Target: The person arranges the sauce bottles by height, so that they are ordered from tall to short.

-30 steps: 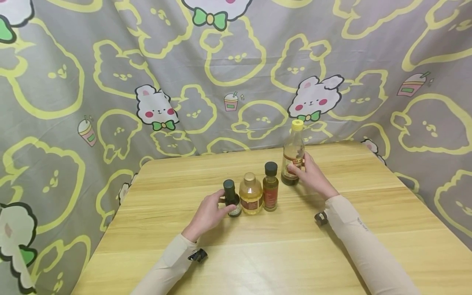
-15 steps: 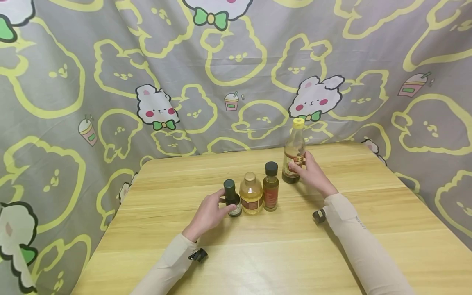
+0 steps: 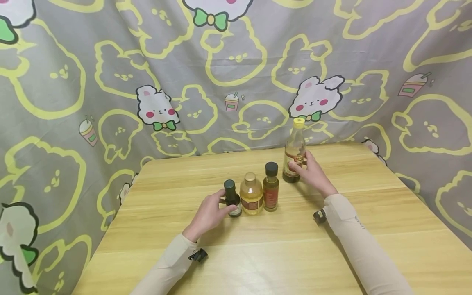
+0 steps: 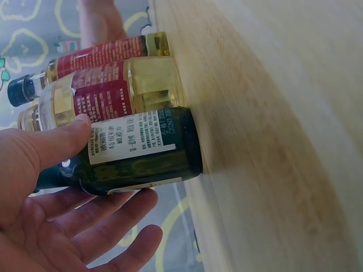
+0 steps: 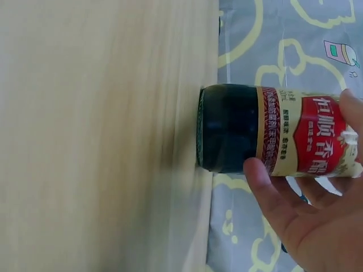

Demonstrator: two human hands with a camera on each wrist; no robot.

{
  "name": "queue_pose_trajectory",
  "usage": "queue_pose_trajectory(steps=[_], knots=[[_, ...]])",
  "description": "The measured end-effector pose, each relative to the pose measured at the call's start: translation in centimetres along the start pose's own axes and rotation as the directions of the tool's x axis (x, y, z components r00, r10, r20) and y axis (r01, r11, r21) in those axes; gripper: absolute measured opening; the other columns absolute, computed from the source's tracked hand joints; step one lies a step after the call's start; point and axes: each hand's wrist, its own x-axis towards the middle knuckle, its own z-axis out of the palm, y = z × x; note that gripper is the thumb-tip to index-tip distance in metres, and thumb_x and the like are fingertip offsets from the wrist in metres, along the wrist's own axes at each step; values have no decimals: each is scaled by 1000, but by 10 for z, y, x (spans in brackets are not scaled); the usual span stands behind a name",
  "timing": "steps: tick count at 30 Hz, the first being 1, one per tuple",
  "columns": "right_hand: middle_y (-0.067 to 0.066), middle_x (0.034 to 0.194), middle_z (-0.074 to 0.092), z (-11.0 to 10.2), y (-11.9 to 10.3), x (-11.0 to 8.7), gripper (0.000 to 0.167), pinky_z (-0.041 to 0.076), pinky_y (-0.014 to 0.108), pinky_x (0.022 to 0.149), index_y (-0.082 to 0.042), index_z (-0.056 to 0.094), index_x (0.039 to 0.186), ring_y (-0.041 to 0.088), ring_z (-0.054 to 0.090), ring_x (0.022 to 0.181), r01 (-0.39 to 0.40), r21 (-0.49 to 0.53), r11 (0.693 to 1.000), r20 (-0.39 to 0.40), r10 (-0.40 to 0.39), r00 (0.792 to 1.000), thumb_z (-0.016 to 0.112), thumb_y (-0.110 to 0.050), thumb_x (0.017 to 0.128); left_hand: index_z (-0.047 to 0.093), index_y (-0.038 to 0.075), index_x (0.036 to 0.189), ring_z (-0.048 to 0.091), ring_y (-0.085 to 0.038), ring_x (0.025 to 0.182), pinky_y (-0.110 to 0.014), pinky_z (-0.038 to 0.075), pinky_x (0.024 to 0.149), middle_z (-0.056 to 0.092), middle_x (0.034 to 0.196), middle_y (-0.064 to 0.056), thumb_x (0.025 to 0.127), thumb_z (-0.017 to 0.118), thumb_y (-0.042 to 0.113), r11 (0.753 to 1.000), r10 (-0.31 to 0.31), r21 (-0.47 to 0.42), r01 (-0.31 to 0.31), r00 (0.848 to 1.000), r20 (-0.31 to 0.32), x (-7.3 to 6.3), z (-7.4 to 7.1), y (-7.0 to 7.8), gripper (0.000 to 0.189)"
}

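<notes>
My left hand [image 3: 210, 213] grips a small dark green olive oil bottle [image 4: 142, 164], thumb on its white label and fingers along the opposite side. Upright against it stands a round clear bottle of yellow oil [image 3: 251, 198] with a gold cap. Beside that is a slim bottle [image 3: 271, 194] with a black cap and red label. Farther back and to the right, my right hand [image 3: 315, 174] holds a tall vinegar bottle [image 5: 309, 133] with a yellow cap and a red and cream label. The vinegar bottle is upright, its dark base close over the wood in the right wrist view.
All the bottles are at the middle and back of a light wooden table [image 3: 265, 254]. A grey curtain [image 3: 254, 53] with yellow outlines and rabbit prints hangs behind the table and along both sides.
My right hand has shifted the vinegar bottle slightly back and to the right, away from the other bottles. The left hand and the three grouped bottles have stayed in place.
</notes>
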Motion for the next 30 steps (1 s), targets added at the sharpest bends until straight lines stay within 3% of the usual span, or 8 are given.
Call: queue_pose_trajectory(steps=[5, 11, 17, 23, 30], knots=[[21, 161, 32, -4, 8, 0, 96, 40, 65, 110, -15, 14, 164, 48, 40, 143, -2, -9, 1000, 13, 2, 1000, 66, -57, 95, 66, 14, 127, 69, -32, 112, -50, 57, 94, 69, 130, -10, 93, 77, 28, 1000, -5, 4, 5, 1000, 9, 0, 1, -1, 39], [21, 162, 32, -7, 1, -1, 92, 36, 67, 113, -14, 19, 162, 48, 42, 141, 17, -25, 1000, 8, -17, 1000, 68, -53, 95, 66, 13, 128, 70, -31, 110, -50, 57, 93, 70, 128, -10, 93, 77, 28, 1000, 7, 12, -7, 1000, 1, 1, 1, -2, 39], [24, 161, 31, -13, -8, -2, 96, 41, 63, 110, -17, 13, 164, 49, 43, 140, 18, -12, 1000, -14, -18, 1000, 71, -49, 95, 66, 14, 127, 70, -32, 110, -50, 57, 92, 71, 128, -10, 93, 77, 28, 1000, 8, 15, -8, 1000, -1, 0, 0, -2, 39], [25, 160, 31, -17, -16, -3, 97, 43, 62, 109, -11, 13, 163, 50, 43, 139, 59, 17, 998, -48, -58, 997, 74, -42, 94, 65, 13, 129, 70, -32, 110, -50, 57, 92, 71, 128, -10, 93, 77, 27, 1000, 9, 20, -9, 1000, -8, 0, 0, -1, 40], [27, 157, 35, -21, -28, -8, 96, 37, 64, 112, -4, 12, 162, 51, 43, 138, 111, -12, 994, -105, -112, 988, 73, -37, 96, 66, 12, 129, 70, -32, 109, -50, 57, 91, 71, 127, -11, 93, 78, 28, 1000, 11, 15, -11, 1000, -13, 0, -1, 0, 42]])
